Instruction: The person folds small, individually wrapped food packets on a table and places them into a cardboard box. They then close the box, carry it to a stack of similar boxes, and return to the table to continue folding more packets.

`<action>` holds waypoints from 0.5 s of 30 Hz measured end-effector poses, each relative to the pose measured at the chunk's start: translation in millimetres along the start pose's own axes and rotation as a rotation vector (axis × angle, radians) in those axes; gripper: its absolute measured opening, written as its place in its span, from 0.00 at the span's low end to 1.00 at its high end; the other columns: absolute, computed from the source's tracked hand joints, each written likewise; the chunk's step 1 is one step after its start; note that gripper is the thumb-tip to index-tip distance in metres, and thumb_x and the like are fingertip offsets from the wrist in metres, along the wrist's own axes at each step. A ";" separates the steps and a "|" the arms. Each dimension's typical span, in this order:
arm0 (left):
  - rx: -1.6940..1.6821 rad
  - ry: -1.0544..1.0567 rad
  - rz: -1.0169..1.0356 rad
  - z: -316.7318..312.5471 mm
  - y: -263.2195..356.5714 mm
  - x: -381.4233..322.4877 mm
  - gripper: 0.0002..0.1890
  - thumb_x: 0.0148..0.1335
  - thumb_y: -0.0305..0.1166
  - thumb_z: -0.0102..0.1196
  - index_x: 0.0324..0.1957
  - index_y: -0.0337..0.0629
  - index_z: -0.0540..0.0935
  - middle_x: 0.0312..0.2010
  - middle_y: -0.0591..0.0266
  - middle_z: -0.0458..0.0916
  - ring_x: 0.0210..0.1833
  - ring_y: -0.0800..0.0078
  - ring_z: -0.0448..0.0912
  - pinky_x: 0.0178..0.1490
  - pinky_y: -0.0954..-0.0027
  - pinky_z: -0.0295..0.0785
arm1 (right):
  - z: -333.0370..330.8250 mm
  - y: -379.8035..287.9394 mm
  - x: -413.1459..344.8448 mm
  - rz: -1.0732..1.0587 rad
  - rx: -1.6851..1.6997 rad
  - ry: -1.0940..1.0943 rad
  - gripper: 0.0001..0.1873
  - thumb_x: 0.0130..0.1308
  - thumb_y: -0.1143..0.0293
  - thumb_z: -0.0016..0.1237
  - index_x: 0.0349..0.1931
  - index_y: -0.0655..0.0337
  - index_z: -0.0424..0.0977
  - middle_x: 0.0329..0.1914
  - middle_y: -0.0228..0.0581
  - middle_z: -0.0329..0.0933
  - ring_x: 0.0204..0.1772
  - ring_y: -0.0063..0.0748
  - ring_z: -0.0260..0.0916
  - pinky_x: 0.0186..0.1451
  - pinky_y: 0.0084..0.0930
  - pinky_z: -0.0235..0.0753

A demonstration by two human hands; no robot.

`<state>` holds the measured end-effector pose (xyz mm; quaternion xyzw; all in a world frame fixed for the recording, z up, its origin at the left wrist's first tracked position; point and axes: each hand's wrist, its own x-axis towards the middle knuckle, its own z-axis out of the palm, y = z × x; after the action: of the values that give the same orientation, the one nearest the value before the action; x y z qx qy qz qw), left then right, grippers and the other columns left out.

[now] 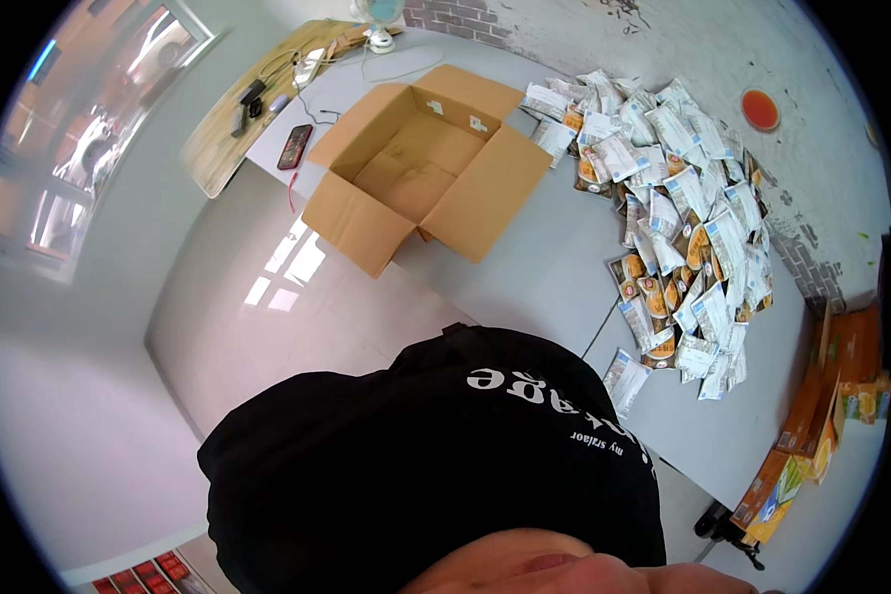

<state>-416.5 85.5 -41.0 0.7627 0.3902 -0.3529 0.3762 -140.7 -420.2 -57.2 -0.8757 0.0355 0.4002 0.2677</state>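
Note:
Both of my hands are out of view. Before me on the grey table (542, 252) stands a cardboard box (408, 163) with its flaps spread outward, and its bare inner bottom shows. To its right spreads a heap of small sealed packets (683, 223), white on one side and brown and orange on the other. One white packet (627, 380) lies at the near end of the heap, close to my black shirt (416, 445).
Left of the box lie a smartphone (295, 147) and a red cable (292, 191). A power strip (309, 68), a black adapter (252, 93) and a small fan (380, 33) sit farther back. Printed cartons (776, 475) line the right side. A window (104, 119) is at left.

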 end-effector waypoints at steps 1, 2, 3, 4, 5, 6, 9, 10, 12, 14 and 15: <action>0.004 -0.001 0.006 -2.7 -2.0 0.2 0.16 0.61 0.42 0.51 0.42 0.42 0.82 0.47 0.45 0.79 0.52 0.50 0.77 0.55 0.55 0.72 | 1.6 0.1 -2.1 0.004 0.006 0.005 0.15 0.63 0.59 0.48 0.36 0.64 0.77 0.38 0.51 0.79 0.42 0.44 0.76 0.48 0.34 0.73; 0.007 -0.007 0.016 -5.5 -4.0 0.7 0.16 0.61 0.42 0.51 0.42 0.42 0.82 0.47 0.45 0.79 0.51 0.50 0.77 0.55 0.55 0.72 | 2.9 -0.2 -3.8 0.008 0.010 0.009 0.15 0.63 0.59 0.48 0.36 0.64 0.77 0.38 0.51 0.78 0.42 0.45 0.76 0.48 0.34 0.73; 0.018 -0.016 0.021 -7.7 -5.3 1.0 0.16 0.61 0.42 0.51 0.42 0.42 0.82 0.47 0.45 0.79 0.51 0.50 0.77 0.55 0.55 0.72 | 4.8 1.5 -7.9 0.020 0.017 0.014 0.15 0.63 0.59 0.48 0.36 0.64 0.77 0.38 0.51 0.78 0.42 0.45 0.76 0.48 0.34 0.73; 0.025 -0.021 0.029 -10.5 -6.3 1.6 0.16 0.61 0.42 0.51 0.42 0.42 0.82 0.47 0.45 0.79 0.51 0.50 0.77 0.55 0.55 0.72 | 7.0 2.0 -10.1 0.026 0.022 0.018 0.15 0.63 0.59 0.48 0.36 0.64 0.77 0.38 0.51 0.78 0.42 0.45 0.76 0.48 0.34 0.73; 0.033 -0.029 0.034 -13.7 -7.5 2.4 0.16 0.61 0.42 0.51 0.42 0.42 0.82 0.46 0.45 0.79 0.51 0.50 0.77 0.55 0.55 0.72 | 9.4 2.6 -12.3 0.033 0.028 0.022 0.15 0.63 0.59 0.48 0.36 0.64 0.77 0.38 0.51 0.78 0.42 0.45 0.76 0.48 0.34 0.73; 0.042 -0.036 0.041 -16.6 -9.3 2.9 0.16 0.61 0.42 0.51 0.42 0.42 0.82 0.46 0.45 0.79 0.51 0.50 0.77 0.55 0.55 0.72 | 11.8 3.1 -15.1 0.039 0.037 0.025 0.15 0.63 0.59 0.48 0.36 0.64 0.77 0.38 0.51 0.78 0.42 0.45 0.76 0.49 0.35 0.73; 0.070 -0.056 0.073 -27.3 -7.5 12.4 0.16 0.61 0.42 0.50 0.42 0.42 0.82 0.46 0.45 0.79 0.51 0.50 0.77 0.54 0.55 0.72 | 14.6 4.8 -20.9 0.062 0.054 0.052 0.15 0.63 0.59 0.48 0.36 0.64 0.77 0.38 0.51 0.78 0.42 0.46 0.76 0.49 0.35 0.73; 0.076 -0.061 0.079 -28.5 -10.2 10.6 0.16 0.61 0.42 0.50 0.42 0.42 0.82 0.46 0.45 0.80 0.51 0.50 0.77 0.54 0.55 0.72 | 16.7 6.5 -25.1 0.069 0.061 0.060 0.15 0.63 0.59 0.48 0.36 0.64 0.77 0.39 0.52 0.78 0.43 0.46 0.76 0.49 0.35 0.73; 0.094 -0.072 0.094 -37.2 -13.7 12.5 0.16 0.61 0.42 0.50 0.42 0.42 0.82 0.46 0.45 0.80 0.51 0.50 0.77 0.54 0.55 0.72 | 22.7 7.9 -30.9 0.081 0.080 0.073 0.15 0.63 0.60 0.48 0.36 0.64 0.77 0.39 0.52 0.78 0.43 0.47 0.76 0.49 0.35 0.73; 0.109 -0.080 0.101 -42.6 -16.5 10.1 0.16 0.61 0.42 0.50 0.42 0.42 0.82 0.46 0.45 0.80 0.51 0.49 0.77 0.54 0.55 0.72 | 25.2 9.8 -35.2 0.091 0.092 0.080 0.15 0.63 0.60 0.48 0.36 0.64 0.77 0.39 0.52 0.78 0.43 0.47 0.76 0.49 0.35 0.73; 0.128 -0.090 0.107 -47.5 -14.9 11.8 0.16 0.61 0.42 0.50 0.42 0.41 0.82 0.46 0.45 0.80 0.51 0.49 0.77 0.54 0.55 0.72 | 27.7 12.5 -39.7 0.104 0.103 0.088 0.15 0.63 0.60 0.48 0.36 0.64 0.77 0.39 0.52 0.78 0.43 0.47 0.76 0.49 0.35 0.73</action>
<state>-412.5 135.9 -33.0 0.7884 0.3079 -0.3905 0.3621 -189.8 -423.1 -48.9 -0.8744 0.1134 0.3723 0.2896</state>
